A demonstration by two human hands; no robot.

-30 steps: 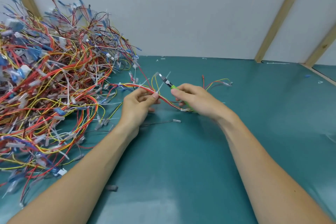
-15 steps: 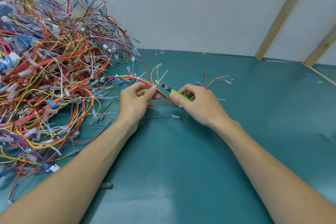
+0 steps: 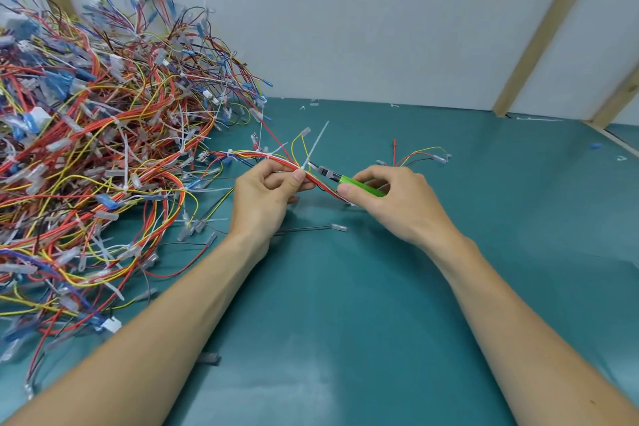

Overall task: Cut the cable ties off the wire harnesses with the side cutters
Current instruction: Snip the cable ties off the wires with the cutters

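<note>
My left hand (image 3: 268, 195) pinches a wire harness (image 3: 276, 160) of red, yellow and white wires just above the teal table. A white cable tie (image 3: 315, 143) wraps the bundle right at my left thumb, its long tail sticking up and away. My right hand (image 3: 392, 204) grips the green-handled side cutters (image 3: 359, 184), whose dark jaws point left and touch the tie's head. I cannot tell whether the jaws are closed on it. The harness's far ends (image 3: 422, 156) fan out behind my right hand.
A big tangled pile of wire harnesses (image 3: 90, 156) with blue and clear connectors fills the left side. A loose black wire with a clear connector (image 3: 337, 227) lies under my hands. Small tie scraps (image 3: 313, 104) dot the teal mat (image 3: 380, 322) near the white back wall.
The cutter jaws have moved down and left from above the harness to the cable tie at my left thumb. Both hands have drawn slightly closer together.
</note>
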